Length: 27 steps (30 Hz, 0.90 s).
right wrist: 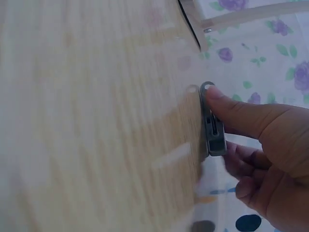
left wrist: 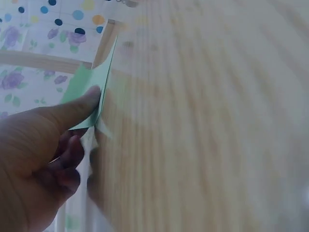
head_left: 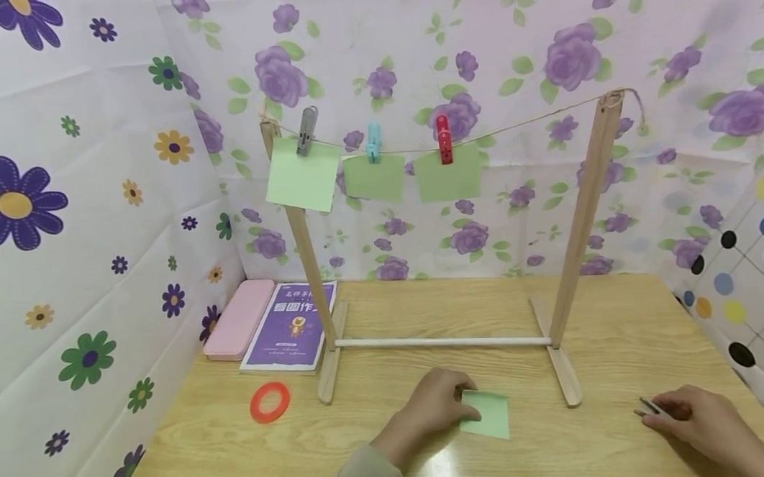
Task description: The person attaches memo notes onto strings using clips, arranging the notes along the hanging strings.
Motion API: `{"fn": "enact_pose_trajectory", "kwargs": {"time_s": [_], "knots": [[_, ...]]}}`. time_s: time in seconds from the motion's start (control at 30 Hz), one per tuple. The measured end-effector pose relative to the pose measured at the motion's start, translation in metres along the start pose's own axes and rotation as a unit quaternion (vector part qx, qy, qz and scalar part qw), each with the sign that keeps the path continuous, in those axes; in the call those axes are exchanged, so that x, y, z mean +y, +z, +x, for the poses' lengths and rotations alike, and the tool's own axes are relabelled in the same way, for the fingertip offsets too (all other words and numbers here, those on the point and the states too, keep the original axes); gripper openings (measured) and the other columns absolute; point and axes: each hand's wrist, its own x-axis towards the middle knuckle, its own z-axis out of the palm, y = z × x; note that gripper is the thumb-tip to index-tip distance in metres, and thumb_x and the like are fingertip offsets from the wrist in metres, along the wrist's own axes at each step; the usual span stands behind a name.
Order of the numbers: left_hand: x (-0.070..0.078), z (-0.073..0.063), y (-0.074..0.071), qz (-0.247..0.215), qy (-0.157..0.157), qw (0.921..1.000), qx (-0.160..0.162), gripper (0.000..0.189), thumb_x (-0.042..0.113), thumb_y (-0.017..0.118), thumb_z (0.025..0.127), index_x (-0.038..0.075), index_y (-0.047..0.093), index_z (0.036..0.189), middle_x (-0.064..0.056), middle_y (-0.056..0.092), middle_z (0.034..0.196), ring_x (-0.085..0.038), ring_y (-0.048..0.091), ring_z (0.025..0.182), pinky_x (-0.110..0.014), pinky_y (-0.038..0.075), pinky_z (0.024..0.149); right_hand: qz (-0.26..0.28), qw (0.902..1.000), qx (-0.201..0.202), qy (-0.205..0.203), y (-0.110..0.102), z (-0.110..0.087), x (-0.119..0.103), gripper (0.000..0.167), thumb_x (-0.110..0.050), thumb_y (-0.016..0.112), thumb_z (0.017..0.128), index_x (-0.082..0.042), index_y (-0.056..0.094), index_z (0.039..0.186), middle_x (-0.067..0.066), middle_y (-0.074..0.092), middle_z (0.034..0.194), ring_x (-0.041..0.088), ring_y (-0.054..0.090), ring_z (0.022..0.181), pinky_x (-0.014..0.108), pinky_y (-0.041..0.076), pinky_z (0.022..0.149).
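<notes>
Near the front middle of the table, my left hand [head_left: 434,403] pinches the left edge of a light green sticky note [head_left: 492,416]. In the left wrist view the thumb lies on the face of the note [left wrist: 99,77], which is tilted up from the wood. Over at the right, my right hand [head_left: 705,420] holds a grey clothespin [right wrist: 214,128] between thumb and fingers, close over the tabletop. Three green notes hang from a twine line [head_left: 512,126], held by a grey clothespin [head_left: 307,131], a light blue clothespin [head_left: 373,144] and a red clothespin [head_left: 444,140].
A wooden stand's left post [head_left: 308,249] and right post [head_left: 585,220] carry the twine, with a white crossbar [head_left: 442,342] low between them. At the left lie a pink case [head_left: 240,319], a purple booklet [head_left: 289,326] and a red ring [head_left: 256,404]. Patterned cloth surrounds the table.
</notes>
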Motion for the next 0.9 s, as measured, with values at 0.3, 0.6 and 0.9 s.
{"fn": "enact_pose_trajectory", "kwargs": {"time_s": [0.3,0.6,0.9], "knots": [[-0.009,-0.004,-0.001,-0.115,-0.039,0.9891,0.083,0.010,0.008,0.079,0.088,0.017,0.077,0.093,0.012,0.072,0.089,0.001,0.063,0.076,-0.017,0.055,0.070,0.051,0.9973,0.047,-0.022,0.000,0.008,-0.020,0.034,-0.026,0.070,0.098,0.005,0.070,0.110,0.004,0.072,0.086,0.004,0.063,0.065,0.022,0.054,0.053],[-0.006,-0.002,-0.013,-0.249,-0.105,0.9533,0.135,0.016,0.006,0.074,0.092,0.017,0.078,0.103,0.005,0.070,0.107,-0.012,0.066,0.095,-0.025,0.060,0.079,0.170,0.9722,0.160,-0.018,-0.002,0.007,-0.046,0.044,-0.027,0.070,0.099,0.003,0.061,0.130,0.014,0.075,0.085,0.012,0.070,0.057,0.024,0.057,0.048],[0.003,0.005,-0.030,-0.275,-0.100,0.9432,0.158,0.015,0.006,0.068,0.096,0.013,0.075,0.108,-0.001,0.064,0.105,-0.016,0.067,0.091,-0.026,0.061,0.074,0.253,0.9477,0.194,-0.017,-0.027,0.011,-0.074,0.033,-0.023,0.075,0.095,0.001,0.069,0.118,-0.007,0.074,0.078,0.017,0.067,0.056,0.029,0.056,0.046]]}}
